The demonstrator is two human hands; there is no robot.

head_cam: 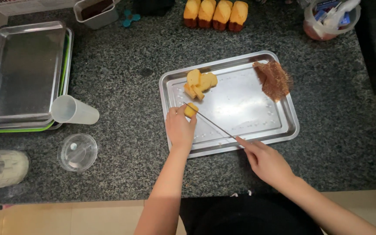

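My left hand (179,129) pinches a small yellow cake piece (191,109) at the left side of a steel tray (283,130). In my right hand (264,161) is a long thin knife (209,122), its blade running up-left to the piece under my left fingers. Several cut yellow cake slices (201,82) lie piled in the tray's far left corner. A brown crumpled paper liner (274,79) rests on the tray's far right rim.
A row of yellow cakes (216,14) stands at the counter's far edge. Stacked steel trays (22,74) sit at left, with a tipped clear plastic cup (72,110) and a clear lid (78,152) beside them. A tub of items (330,18) is far right.
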